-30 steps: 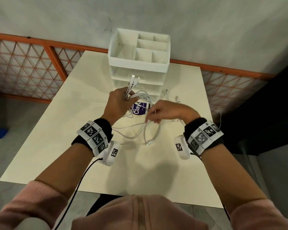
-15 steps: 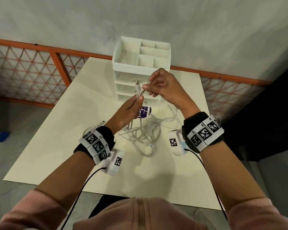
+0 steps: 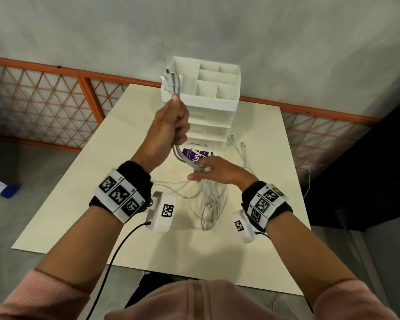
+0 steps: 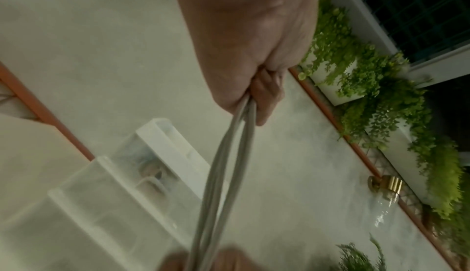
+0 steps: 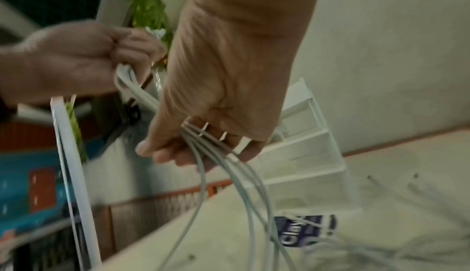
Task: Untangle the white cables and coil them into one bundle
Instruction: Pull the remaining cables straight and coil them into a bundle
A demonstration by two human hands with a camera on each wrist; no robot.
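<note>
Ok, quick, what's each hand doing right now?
Left hand: fist closed around the white cables just below their plug ends, raised.
Right hand: fingers loosely curled around the same cables lower down.

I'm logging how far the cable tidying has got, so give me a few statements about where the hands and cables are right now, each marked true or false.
1. The left hand grips the white cables with their plug ends sticking up above the fist. True.
2. The right hand rests flat on the table, away from the cables. False: the strands run between its fingers, below the left hand.
3. Loose cable loops lie on the table near the wrists. True.
4. The cables are stowed in the white organizer. False: its top compartments look empty; the cables are in the hands and on the table.
5. A purple printed label lies at the organizer's foot. True.
</note>
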